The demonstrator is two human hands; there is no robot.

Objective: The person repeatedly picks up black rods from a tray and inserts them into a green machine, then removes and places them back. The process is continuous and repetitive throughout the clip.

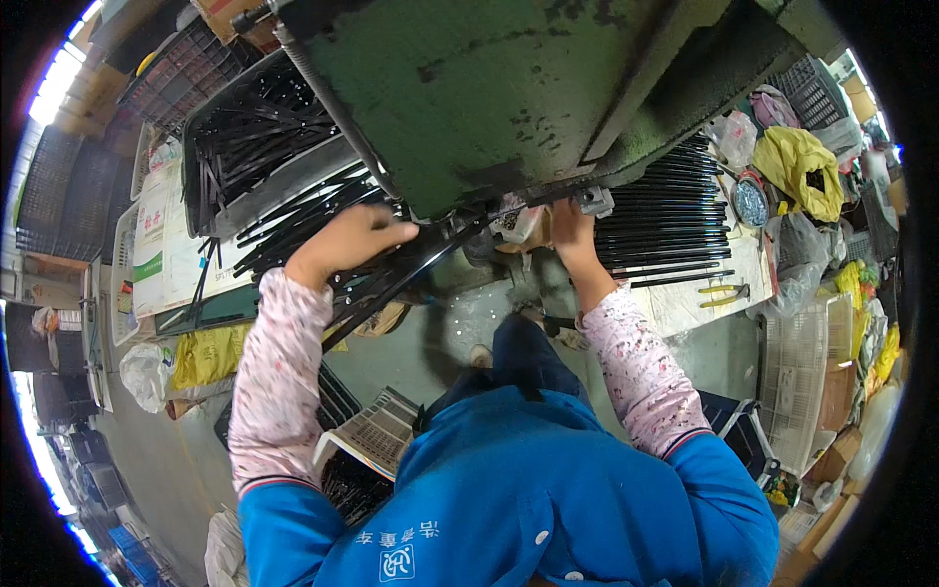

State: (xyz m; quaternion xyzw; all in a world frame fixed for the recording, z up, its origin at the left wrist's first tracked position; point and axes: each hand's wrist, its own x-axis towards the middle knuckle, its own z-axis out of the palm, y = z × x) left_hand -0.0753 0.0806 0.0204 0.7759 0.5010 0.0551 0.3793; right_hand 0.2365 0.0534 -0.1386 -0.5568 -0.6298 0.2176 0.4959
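Observation:
My left hand (354,243) is over a spread of loose black tubes (293,215), its thumb stretched out toward the machine's lower edge. The other fingers are slightly blurred, and I see nothing held in them. One long black tube (406,279) slants from the metal fixture under the green machine (469,108) down past the left hand. My right hand (572,235) reaches up to the fixture, beside a small grey metal block (595,202). Its fingertips are hidden at the machine's edge, so what they touch cannot be made out.
Black tubes (660,220) lie in rows on the right-hand table, near yellow-handled pliers (722,295) and a round dish of small parts (750,203). A bin of black strips (249,137) stands at left. White crates (804,382) and yellow bags (797,166) are at right.

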